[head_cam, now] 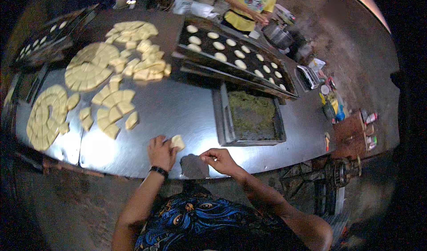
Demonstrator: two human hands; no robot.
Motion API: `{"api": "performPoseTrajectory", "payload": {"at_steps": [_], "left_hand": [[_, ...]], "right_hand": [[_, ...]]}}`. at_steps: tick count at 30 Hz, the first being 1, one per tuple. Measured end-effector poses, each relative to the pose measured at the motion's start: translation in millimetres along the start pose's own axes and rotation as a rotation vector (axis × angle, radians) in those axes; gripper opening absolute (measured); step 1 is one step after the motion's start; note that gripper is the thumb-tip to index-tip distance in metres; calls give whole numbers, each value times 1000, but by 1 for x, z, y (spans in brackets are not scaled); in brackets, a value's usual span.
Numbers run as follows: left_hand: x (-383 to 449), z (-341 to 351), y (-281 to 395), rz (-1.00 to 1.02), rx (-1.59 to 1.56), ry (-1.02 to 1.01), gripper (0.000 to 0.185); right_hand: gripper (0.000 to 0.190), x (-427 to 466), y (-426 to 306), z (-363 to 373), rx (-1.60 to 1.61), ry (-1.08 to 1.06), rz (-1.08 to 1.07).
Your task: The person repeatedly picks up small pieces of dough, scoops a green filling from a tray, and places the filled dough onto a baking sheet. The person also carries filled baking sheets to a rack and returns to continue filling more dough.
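Near the front edge of the metal-topped table [173,107], my left hand [162,152] has a small piece of pale dough [177,143] at its thumb and forefinger. A dark band circles that wrist. To its right, my right hand [220,161] hovers by the edge with thumb and fingertips pinched together; I see nothing between them. Between the hands lies a dark patch [194,167] on the metal, perhaps a shadow or reflection. Loose cut dough pieces [115,109] are spread left of my left hand, and a scored dough coil [46,117] lies farther left.
A long dark tray [230,52] of dough rounds rests across the table beyond a rectangular metal pan [252,117] with greenish crumbs. More cut dough [146,62] is piled at the back left. A brush [327,141] lies far right. A person in a yellow shirt [252,4] stands opposite.
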State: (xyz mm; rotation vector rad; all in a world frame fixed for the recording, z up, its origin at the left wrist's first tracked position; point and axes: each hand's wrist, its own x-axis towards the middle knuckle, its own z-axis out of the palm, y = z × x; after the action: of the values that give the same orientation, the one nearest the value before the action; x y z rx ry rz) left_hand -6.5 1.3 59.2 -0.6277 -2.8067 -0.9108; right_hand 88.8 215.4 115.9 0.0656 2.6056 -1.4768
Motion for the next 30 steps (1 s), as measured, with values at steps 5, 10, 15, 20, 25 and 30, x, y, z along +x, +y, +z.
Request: {"api": "performPoseTrajectory", "payload": {"at_steps": [5, 10, 15, 20, 25, 30], "left_hand": [[-8, 17, 10, -274, -753, -158, 20], [-11, -14, 58, -624, -1734, -95, 28], [9, -33, 107, -871, -1686, 47, 36], [35, -22, 129, -874, -1670, -34, 41], [82, 22, 142, -730, -1621, -156, 29], [86, 62, 144, -698, -1751, -95, 28]], "right_hand": [[25, 14, 69, -114, 32, 307, -16], [32, 69, 130, -221, -642, 398, 71], [28, 129, 156, -230, -855, 285, 136], [16, 150, 185, -228, -995, 143, 160], [15, 145, 191, -242, -978, -22, -23], [17, 116, 128, -239, -137, -7, 75]]}}
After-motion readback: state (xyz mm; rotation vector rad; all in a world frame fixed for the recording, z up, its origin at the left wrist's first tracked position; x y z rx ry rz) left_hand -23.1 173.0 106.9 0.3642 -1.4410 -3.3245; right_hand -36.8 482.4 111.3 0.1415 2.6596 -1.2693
